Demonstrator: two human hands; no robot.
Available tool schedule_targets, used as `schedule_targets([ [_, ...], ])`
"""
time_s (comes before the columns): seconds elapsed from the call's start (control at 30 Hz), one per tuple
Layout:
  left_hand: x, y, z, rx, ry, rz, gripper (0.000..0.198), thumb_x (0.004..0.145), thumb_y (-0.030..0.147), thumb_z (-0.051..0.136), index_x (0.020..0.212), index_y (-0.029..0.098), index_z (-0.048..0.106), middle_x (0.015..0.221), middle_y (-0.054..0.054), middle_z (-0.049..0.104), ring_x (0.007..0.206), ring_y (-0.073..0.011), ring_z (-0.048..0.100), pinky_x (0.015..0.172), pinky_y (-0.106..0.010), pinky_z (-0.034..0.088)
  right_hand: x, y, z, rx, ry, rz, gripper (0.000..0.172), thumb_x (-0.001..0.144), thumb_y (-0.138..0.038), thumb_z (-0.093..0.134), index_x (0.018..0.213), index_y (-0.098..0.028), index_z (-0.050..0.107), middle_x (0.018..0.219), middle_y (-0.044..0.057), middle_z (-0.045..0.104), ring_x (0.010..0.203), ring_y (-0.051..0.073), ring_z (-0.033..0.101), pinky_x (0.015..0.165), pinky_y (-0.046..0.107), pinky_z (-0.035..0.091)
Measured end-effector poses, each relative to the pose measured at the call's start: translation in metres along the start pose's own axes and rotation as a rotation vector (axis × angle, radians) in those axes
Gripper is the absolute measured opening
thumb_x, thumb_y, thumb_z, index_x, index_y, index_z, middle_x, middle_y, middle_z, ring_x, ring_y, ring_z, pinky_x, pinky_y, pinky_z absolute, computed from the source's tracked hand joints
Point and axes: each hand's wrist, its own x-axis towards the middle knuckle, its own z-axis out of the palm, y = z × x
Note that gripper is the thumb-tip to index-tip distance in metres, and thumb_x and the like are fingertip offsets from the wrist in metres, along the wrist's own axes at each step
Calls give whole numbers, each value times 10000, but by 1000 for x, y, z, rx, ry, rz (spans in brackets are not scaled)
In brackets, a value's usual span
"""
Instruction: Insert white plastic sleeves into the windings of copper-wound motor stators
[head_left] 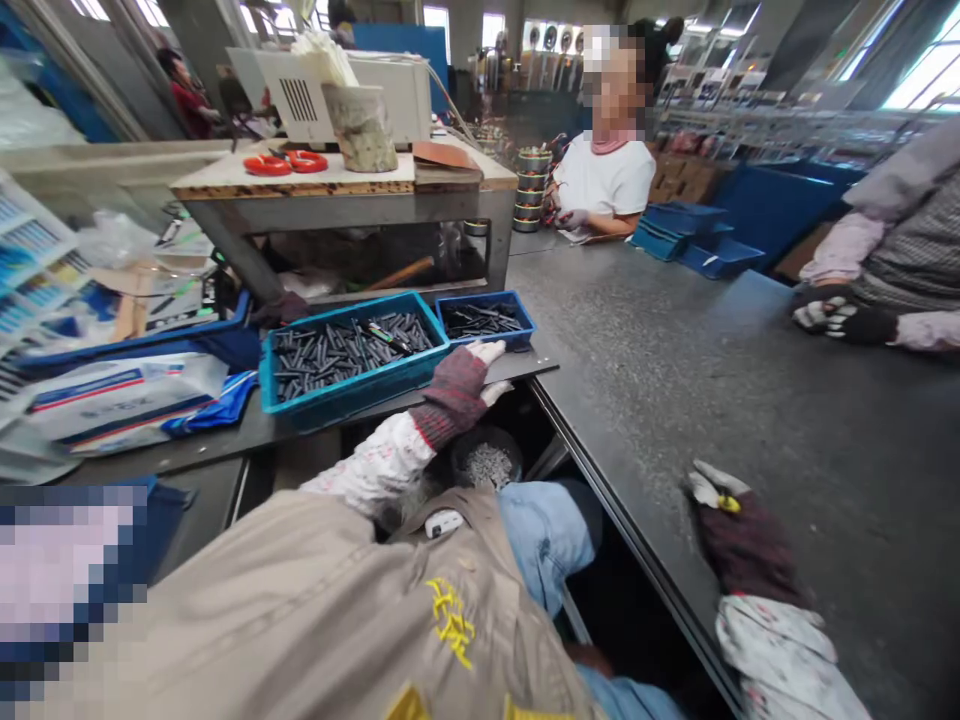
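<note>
Fingers (489, 351) of the left hand (466, 375) stand spread from the thumb, just beside the small bin (519, 339) at 1 o'clock; the big bin (360, 388) of dark rods (322, 362) sits at 9. Right hand (721, 492), at 4 o'clock, rests on the table (660, 370); whether its grip pinches the yellow bit (728, 503), I cannot tell.

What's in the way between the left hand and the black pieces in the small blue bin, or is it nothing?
Just the near wall of the small blue bin. The left hand is outside it, the black pieces inside. Nothing visible covers the top.
</note>
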Motion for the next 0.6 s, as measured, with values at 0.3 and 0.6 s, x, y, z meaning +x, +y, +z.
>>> schedule_targets([
  [0.3, 95, -8, 26, 209, -360, -335, 358, 994, 136, 360, 1183, 60, 654, 1174, -214, 600, 1160, -365, 549, 982, -501, 436, -19, -12, -7, 492, 29, 357, 520, 883, -416, 547, 1380, -270, 590, 1396, 141, 572, 1324, 255, 543, 1154, 325, 393],
  [0.6, 105, 12, 22, 127, -370, -309, 315, 996, 184, 464, 1241, 142, 658, 1234, -142, 606, 1167, -306, 570, 935, -419, 503, -16, 7, 1, 213, 20, 462, 595, 863, -679, 487, 1350, -357, 603, 1288, 154, 640, 1178, 340, 622, 957, 475, 516],
])
